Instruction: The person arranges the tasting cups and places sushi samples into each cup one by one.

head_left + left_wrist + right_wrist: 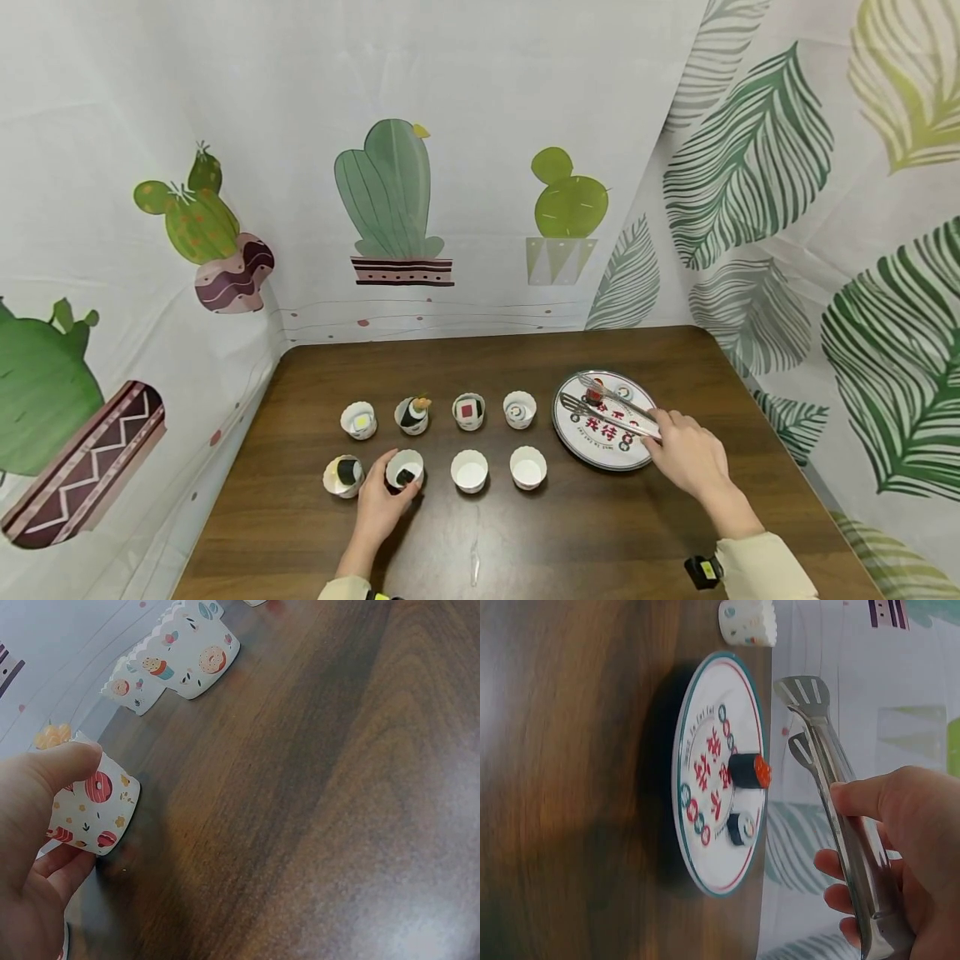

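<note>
My left hand [381, 502] grips a white paper baking cup [406, 467], thumb on one side and fingers on the other; a small dark piece lies inside it. The left wrist view shows the cup's donut print [97, 787]. In my right hand [688, 454] are metal slotted tongs [840, 810], held above a round white plate [600, 457] with red lettering. The tongs' tips stand apart with nothing seen between them. On the plate are a black-wrapped sushi roll topped with orange [748, 771] and a smaller white-centred roll [741, 829].
Several paper cups stand in two rows on the brown table [600, 533]. Those with food include one with a shrimp-topped piece [412, 415] and one with a yellow-centred piece [359, 421]. Two front cups, a middle one [469, 472] and a right one [528, 468], show bare insides.
</note>
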